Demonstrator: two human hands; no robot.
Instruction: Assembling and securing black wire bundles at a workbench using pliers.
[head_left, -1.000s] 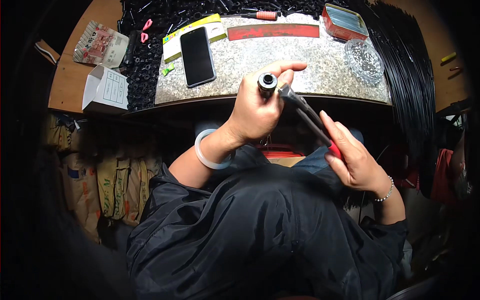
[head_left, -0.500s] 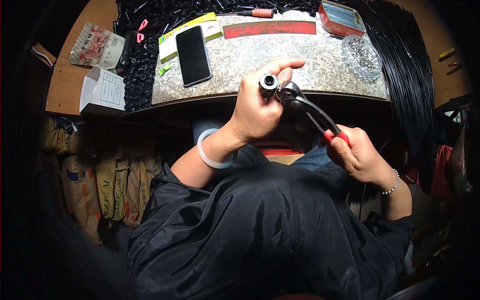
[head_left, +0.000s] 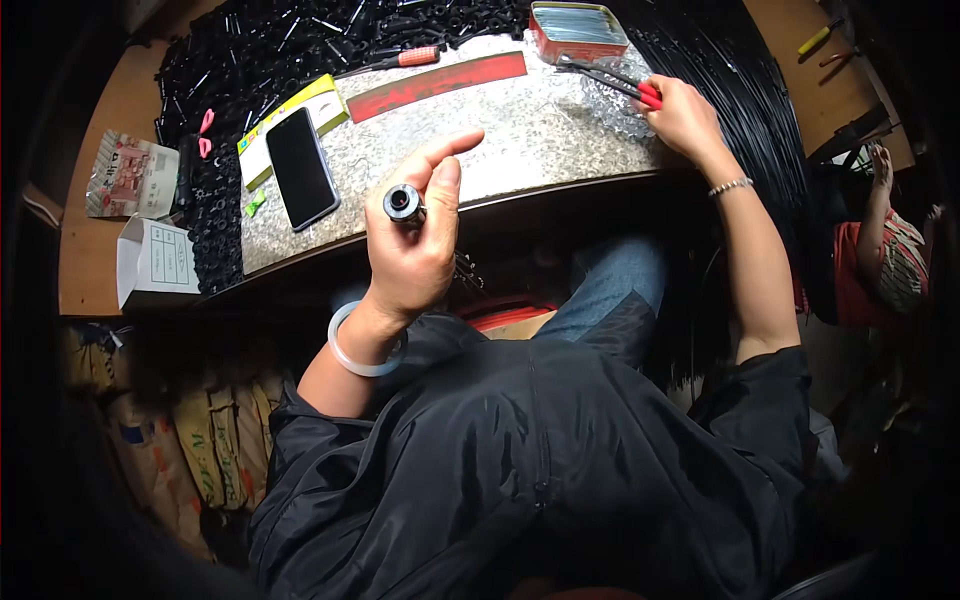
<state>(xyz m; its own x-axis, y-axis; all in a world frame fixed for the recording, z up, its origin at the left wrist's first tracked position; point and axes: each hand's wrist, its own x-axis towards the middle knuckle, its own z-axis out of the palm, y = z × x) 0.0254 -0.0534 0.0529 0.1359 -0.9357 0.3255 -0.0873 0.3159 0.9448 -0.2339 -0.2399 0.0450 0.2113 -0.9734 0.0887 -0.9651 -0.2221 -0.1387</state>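
Observation:
My left hand (head_left: 412, 255) is closed round a dark tube-like part with a metal ring at its end (head_left: 403, 203), held in front of the bench edge. The ring's round opening faces up, and the index finger points away to the right. Farther right, my right hand (head_left: 685, 120) grips the red handles of a pair of pincers (head_left: 618, 82). Their dark jaws lie beside a red tin (head_left: 578, 45) of thin pale strips or rods, above a clear glass dish (head_left: 610, 112).
A phone (head_left: 302, 170) leans on a yellow-white box (head_left: 330, 105). Nearby lie a red strip (head_left: 437, 87) and a red-handled screwdriver (head_left: 418, 56). Black parts (head_left: 250, 60) heap behind; long black rods (head_left: 750, 90) hang over the right side. Part of another person (head_left: 875, 220) shows at right.
The pincers have left the part in my left hand; my right hand has carried them away and right, to the red tin. The view has shifted, so the bench appears turned.

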